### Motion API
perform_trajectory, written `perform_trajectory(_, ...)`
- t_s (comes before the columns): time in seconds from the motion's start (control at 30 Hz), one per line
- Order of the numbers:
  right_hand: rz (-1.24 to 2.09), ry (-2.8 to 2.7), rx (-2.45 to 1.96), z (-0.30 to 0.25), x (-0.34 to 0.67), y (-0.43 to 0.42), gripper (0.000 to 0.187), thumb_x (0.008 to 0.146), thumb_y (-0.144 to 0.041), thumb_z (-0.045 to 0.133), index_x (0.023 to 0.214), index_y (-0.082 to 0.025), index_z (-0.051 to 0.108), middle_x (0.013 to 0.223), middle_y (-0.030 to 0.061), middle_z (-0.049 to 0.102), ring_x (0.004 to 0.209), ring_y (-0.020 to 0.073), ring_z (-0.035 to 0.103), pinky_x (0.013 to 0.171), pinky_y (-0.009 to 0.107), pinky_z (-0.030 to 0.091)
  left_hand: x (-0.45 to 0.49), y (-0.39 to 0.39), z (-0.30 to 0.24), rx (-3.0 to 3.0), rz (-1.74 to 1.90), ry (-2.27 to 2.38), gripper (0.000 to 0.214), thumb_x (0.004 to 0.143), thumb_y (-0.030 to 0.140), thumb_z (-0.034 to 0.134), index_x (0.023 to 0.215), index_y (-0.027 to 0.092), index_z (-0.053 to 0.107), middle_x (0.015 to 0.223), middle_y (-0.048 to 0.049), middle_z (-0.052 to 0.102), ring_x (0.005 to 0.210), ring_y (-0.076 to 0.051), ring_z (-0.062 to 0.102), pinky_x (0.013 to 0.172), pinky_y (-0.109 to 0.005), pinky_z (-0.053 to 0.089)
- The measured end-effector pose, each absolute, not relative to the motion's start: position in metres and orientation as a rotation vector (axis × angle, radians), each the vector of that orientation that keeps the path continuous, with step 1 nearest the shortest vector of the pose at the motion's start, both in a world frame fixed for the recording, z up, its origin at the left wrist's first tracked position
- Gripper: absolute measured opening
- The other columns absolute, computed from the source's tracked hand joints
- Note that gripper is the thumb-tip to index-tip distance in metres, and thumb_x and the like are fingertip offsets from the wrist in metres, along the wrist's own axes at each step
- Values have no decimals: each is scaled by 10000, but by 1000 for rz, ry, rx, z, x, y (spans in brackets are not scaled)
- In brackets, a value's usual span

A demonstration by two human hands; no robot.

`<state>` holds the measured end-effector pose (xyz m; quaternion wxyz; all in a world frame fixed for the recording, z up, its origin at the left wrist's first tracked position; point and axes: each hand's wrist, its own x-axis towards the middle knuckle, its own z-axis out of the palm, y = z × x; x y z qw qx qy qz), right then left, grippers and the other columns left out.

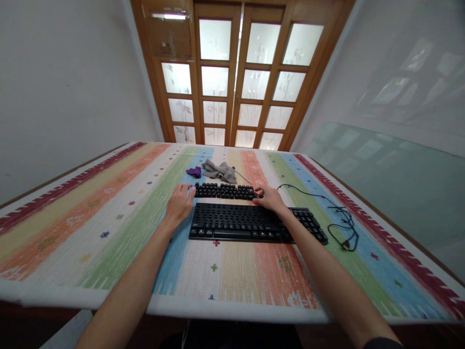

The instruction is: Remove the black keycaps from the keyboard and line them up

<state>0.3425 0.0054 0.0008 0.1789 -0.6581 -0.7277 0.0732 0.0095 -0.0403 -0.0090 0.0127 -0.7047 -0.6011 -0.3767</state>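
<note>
A black keyboard (236,224) lies on the striped tablecloth. Much of its main block shows bare key posts, while the bottom row and the number pad carry keys. Just behind it, loose black keycaps (225,191) are lined up in several rows. My left hand (179,204) rests at the left end of these rows, fingers stretched and thumb apart, touching or nearly touching the outer caps. At the right end, the thumb and forefinger of my right hand (269,198) close around a keycap at the edge of the rows. My right forearm passes over the keyboard, hiding part of it.
Behind the keycaps lie a crumpled grey cloth (220,170), a small purple cloth (194,171) and a thin rod (242,175). A black cable (343,218) is coiled to the right. A glass panel (385,179) leans along the right wall.
</note>
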Motion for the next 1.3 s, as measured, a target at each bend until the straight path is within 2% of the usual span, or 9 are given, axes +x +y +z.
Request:
perform_trajectory(0.37, 210, -2031, -1847, -2, 343, 6, 370, 725, -279, 764, 1079, -202, 688, 976, 55, 765, 918, 230, 704, 773, 297, 491, 9, -40, -10, -2196, -1170, -1877, 379, 987, 388, 336, 1083, 153, 617, 1082, -134, 615, 981, -261, 609, 970, -442, 478)
perform_trajectory(0.53, 191, -2033, -1827, 0, 347, 5, 358, 725, -293, 760, 1066, -206, 697, 952, 49, 765, 905, 223, 702, 755, 285, 488, 9, -40, -9, -2209, -1133, -1880, 358, 984, 380, 347, 997, 170, 636, 1016, -112, 618, 945, -249, 622, 938, -413, 497)
perform_trajectory(0.8, 185, -2023, -1843, -1, 341, 3, 346, 723, -375, 766, 1014, -202, 695, 957, 58, 760, 904, 236, 702, 725, 286, 484, 12, -42, -9, -2219, -1106, -1880, 366, 989, 385, 350, 981, 173, 647, 1012, -108, 621, 930, -245, 629, 889, -392, 514)
perform_trajectory(1.03, 175, -1953, -1966, 3, 332, 5, 372, 812, -531, 650, 966, -197, 701, 989, 100, 762, 964, 289, 698, 733, 326, 481, 12, -43, -8, -2232, -1099, -1910, 382, 991, 387, 341, 994, 166, 653, 1032, -115, 618, 956, -253, 628, 913, -401, 507)
perform_trajectory(1.3, 148, -1943, -1999, 4, 326, 3, 335, 789, -474, 690, 973, -195, 695, 1005, 109, 753, 965, 282, 691, 730, 313, 479, 13, -44, -6, -2219, -1048, -1934, 399, 997, 381, 327, 1006, 155, 656, 1046, -125, 617, 993, -266, 625, 939, -409, 497)
